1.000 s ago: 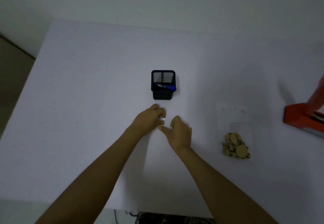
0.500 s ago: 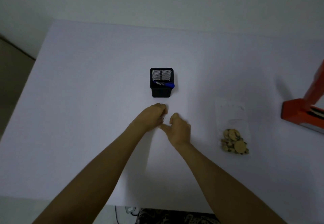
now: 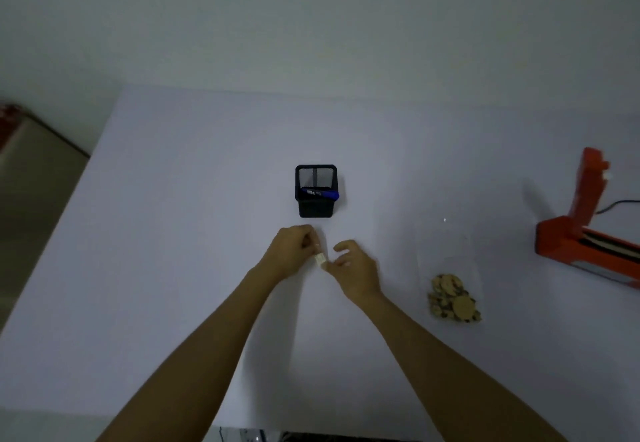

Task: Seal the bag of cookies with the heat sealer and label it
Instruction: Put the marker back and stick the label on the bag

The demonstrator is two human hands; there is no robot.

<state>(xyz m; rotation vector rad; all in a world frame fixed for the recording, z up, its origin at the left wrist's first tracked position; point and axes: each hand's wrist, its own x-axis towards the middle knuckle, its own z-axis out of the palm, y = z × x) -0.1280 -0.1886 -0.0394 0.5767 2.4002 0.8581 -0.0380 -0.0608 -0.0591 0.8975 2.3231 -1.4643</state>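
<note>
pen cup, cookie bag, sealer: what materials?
Pen cup: black wire mesh, likely metal, matte; the back wall is see-through. Cookie bag: clear thin plastic film; cookies and table show through it. Sealer: orange body, smooth, painted metal or plastic, cannot tell which.
</note>
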